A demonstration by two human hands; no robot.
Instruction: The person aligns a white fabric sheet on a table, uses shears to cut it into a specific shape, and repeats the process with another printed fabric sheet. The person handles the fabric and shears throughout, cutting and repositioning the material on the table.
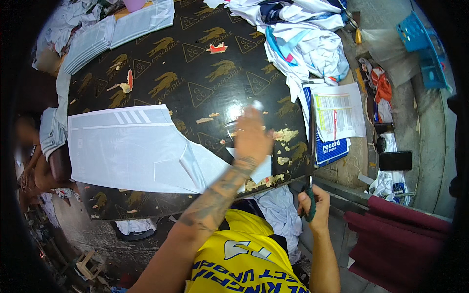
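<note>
My left hand [254, 136] reaches over the black table, its fingers smeared by motion. Something small and white [257, 105] shows at its fingertips, too blurred to name. In my right hand [318, 207], at the table's near right edge, is a pair of scissors [311, 200] with dark green handles, its long blades pointing away from me. A light grey fabric panel [122, 151], shaped like a trouser leg with white stripes, lies flat at the left, one part folded over. Beside my left forearm rests a smaller pale fabric piece [264, 168], partly hidden by it.
The black table [195, 97] has worn, chipped patches. Stacked grey panels [141, 24] line its far left edge, and a white garment pile [308, 49] covers the far right. Papers with a red pen [335, 124] lie on a blue record book [332, 151]. Maroon cloth [391, 239] hangs at right.
</note>
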